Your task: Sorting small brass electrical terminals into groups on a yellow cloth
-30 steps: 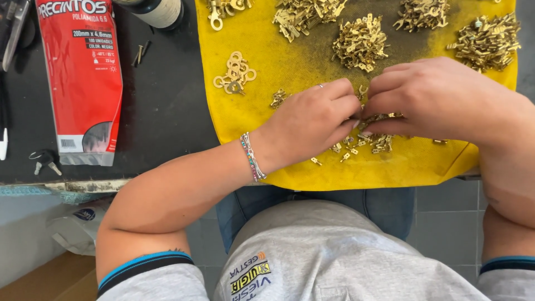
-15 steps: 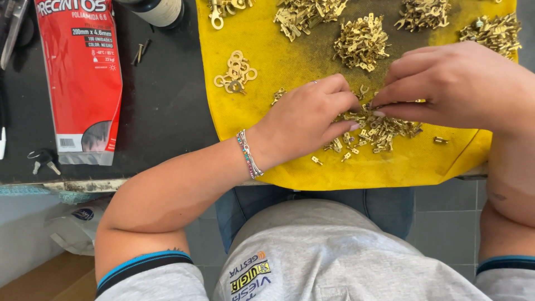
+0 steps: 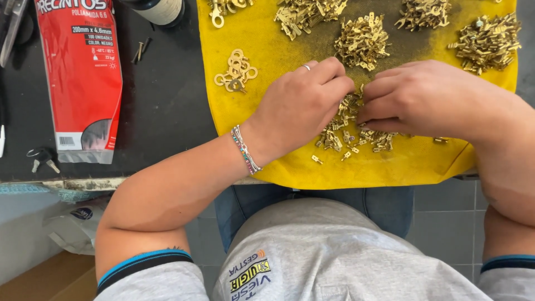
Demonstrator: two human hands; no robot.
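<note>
Head view
Left hand: your left hand [image 3: 304,106] is curled, fingertips on the loose brass terminals [image 3: 351,131]; grip unclear.
Right hand: your right hand [image 3: 418,97] is curled too; hold hidden.
Pile: at 6 o'clock on the yellow cloth [image 3: 267,44], between both hands, equally near.
Sorted heaps: brass heap [image 3: 362,42] at 12 o'clock.

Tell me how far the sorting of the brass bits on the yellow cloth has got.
Done: separate heaps along the cloth's far edge, such as the ring pile and the middle heap. In hand: left hand and right hand pick at the mixed pile. Left: that pile and strays on the yellow cloth.
</note>
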